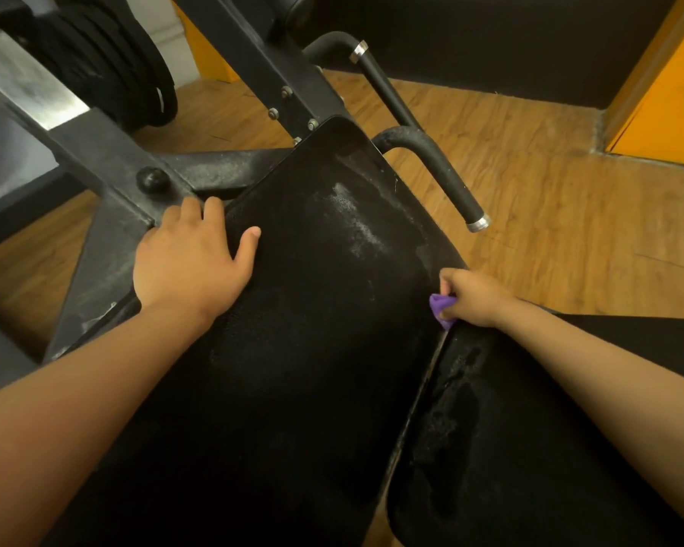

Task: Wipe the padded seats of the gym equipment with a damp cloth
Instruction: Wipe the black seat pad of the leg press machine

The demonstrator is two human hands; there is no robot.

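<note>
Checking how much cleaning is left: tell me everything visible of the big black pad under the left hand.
The big black pad is long, round-cornered, with a grainy vinyl-like cover. Whitish smears mark its upper middle. The left hand holds its left edge, thumb on top; the right hand grips a purple cloth at its right edge, beside a second pad.

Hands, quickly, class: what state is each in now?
Left hand: closed, gripping the seat pad edge.
Right hand: closed, holding the purple cloth.
</note>
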